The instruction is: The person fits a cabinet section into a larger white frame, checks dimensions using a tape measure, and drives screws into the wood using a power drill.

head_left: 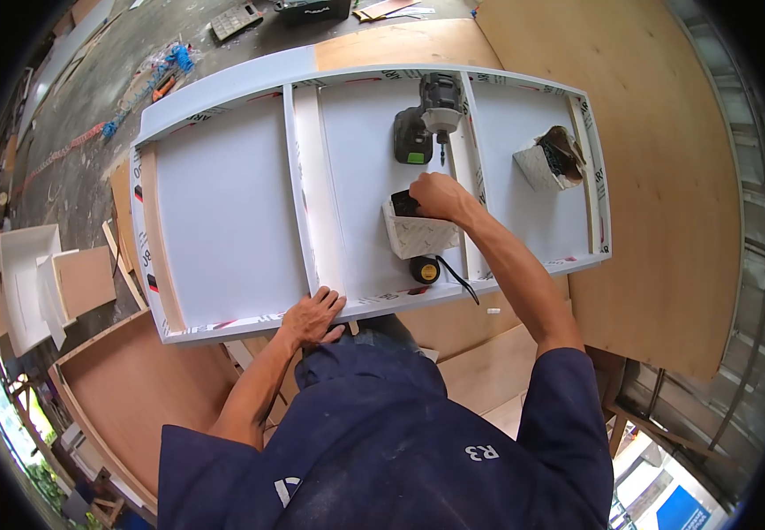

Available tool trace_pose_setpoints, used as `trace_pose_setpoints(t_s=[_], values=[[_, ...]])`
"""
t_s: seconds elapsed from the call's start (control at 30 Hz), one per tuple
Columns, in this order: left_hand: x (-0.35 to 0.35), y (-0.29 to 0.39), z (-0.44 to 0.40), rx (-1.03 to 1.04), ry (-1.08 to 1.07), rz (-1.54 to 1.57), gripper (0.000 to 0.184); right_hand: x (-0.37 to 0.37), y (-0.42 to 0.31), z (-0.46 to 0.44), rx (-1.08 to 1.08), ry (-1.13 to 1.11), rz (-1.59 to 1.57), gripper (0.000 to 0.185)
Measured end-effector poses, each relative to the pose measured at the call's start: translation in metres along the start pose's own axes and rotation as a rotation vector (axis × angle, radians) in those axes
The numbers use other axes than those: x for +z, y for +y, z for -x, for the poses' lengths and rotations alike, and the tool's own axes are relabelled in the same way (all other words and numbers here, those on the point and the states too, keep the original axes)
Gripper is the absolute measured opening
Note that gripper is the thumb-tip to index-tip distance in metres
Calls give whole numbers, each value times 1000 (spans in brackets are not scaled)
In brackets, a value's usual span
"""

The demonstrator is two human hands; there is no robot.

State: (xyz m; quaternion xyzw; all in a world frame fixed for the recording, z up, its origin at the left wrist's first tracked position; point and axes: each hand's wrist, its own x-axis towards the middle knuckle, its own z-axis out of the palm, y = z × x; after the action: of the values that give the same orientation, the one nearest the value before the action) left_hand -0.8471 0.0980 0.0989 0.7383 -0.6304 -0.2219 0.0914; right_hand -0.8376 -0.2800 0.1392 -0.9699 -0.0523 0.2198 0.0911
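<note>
Three bays are formed in a white-faced framed panel (pixel 223 212), laid flat before the worker, its perimeter rails and cross dividers (pixel 297 177) already in place. The right hand (pixel 440 196) is held at the mouth of an open carton (pixel 422 237) in the middle bay; its fingertips are hidden, so whether anything is gripped cannot be told. The left hand (pixel 313 316) is laid over the near rail (pixel 232 327), fingers bent; whether it is clamped cannot be told. A cordless driver (pixel 440 99) is placed beyond the carton, a tape measure (pixel 424 269) just nearer, a second carton (pixel 537 168) in the right bay. Assembly is judged partway: the framework appears joined, its upper side is uncovered, and how much fastening is left is not shown.
</note>
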Motion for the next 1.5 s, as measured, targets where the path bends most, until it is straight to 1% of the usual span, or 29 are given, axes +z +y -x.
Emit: trace_pose_setpoints(t_s=[0.07, 0.1, 0.13, 0.2, 0.23, 0.27, 0.33, 0.37, 0.5, 0.57, 0.6, 0.67, 0.73, 0.8, 0.83, 0.87, 0.93, 1.0, 1.07, 1.1, 1.17, 1.2, 1.27, 1.33, 1.4, 1.47, 1.5], values=[[3, 3, 4, -44, -83, 74, 57, 3, -5, 3, -64, 14, -25, 22], [3, 1, 4, -59, -103, 107, 56, 3, -2, 13, -51, 55, -64, 20], [4, 4, 7, -82, -101, 119, 56, 4, -3, 16, -74, 43, -64, 20], [4, 1, 7, -62, -14, 128, 58, 1, -6, 18, 12, 17, -25, 24], [3, 2, 7, -86, -51, 150, 59, 7, -3, 18, 4, 56, -48, 21], [4, 1, 8, -94, -52, 155, 59, 11, 0, 16, -3, 50, -49, 21], [6, 2, 8, -107, -5, 157, 59, 18, 8, 15, -32, 98, -60, 20], [5, 3, 7, -135, -42, 180, 61, 19, 11, 14, -38, 94, -86, 20], [6, 4, 8, -158, 12, 180, 62, 19, 17, 11, -92, 99, -154, 16], [3, 4, 9, -173, 13, 227, 64, 17, 18, 11, -90, 82, -306, 21], [3, 4, 10, -175, 11, 233, 64, 15, 18, 13, -91, 76, -307, 21], [2, 4, 9, -173, 19, 246, 65, 7, 23, 21, -17, 100, -490, 24], [3, 4, 10, -165, 30, 258, 65, -1, 26, 29, 14, 71, -538, 22], [1, 4, 9, -157, 49, 263, 65, -16, 22, 35, 162, 160, -884, 14], [-1, 4, 8, -170, 5, 252, 66, -26, 22, 38, 211, 129, -942, 10], [-2, 4, 8, -183, -39, 242, 66, -27, 24, 39, 214, 133, -938, 10], [-5, 4, 8, -181, -43, 246, 66, -25, 30, 41, 151, 233, -952, 11], [-2, 4, 8, -182, -50, 257, 66, -24, 32, 42, 165, 230, -1009, 8], [4, 3, 9, -166, 5, 243, 66, -28, 31, 41, 157, 355, -1122, 5], [3, 3, 10, -175, 9, 247, 66, -37, 23, 40, 150, 347, -1120, 5], [0, 3, 10, -160, 4, 276, 65, -50, 4, 39, 121, 495, -952, 5], [0, 4, 11, -171, 5, 279, 65, -48, -7, 38, 113, 488, -955, 5], [0, 3, 10, -160, 9, 263, 64, -41, -31, 29, 123, 563, -1118, 7], [3, 2, 11, -158, 41, 246, 64, -30, -52, 24, 147, 580, -1097, 8], [8, 2, 11, -152, 72, 233, 65, -19, -77, 19, 146, 764, -1346, 9], [10, 1, 12, -125, 73, 223, 64, -2, -103, 6, 65, 765, -1513, 11], [10, 1, 12, -129, 69, 226, 64, -1, -120, -4, 64, 742, -1437, 11]])
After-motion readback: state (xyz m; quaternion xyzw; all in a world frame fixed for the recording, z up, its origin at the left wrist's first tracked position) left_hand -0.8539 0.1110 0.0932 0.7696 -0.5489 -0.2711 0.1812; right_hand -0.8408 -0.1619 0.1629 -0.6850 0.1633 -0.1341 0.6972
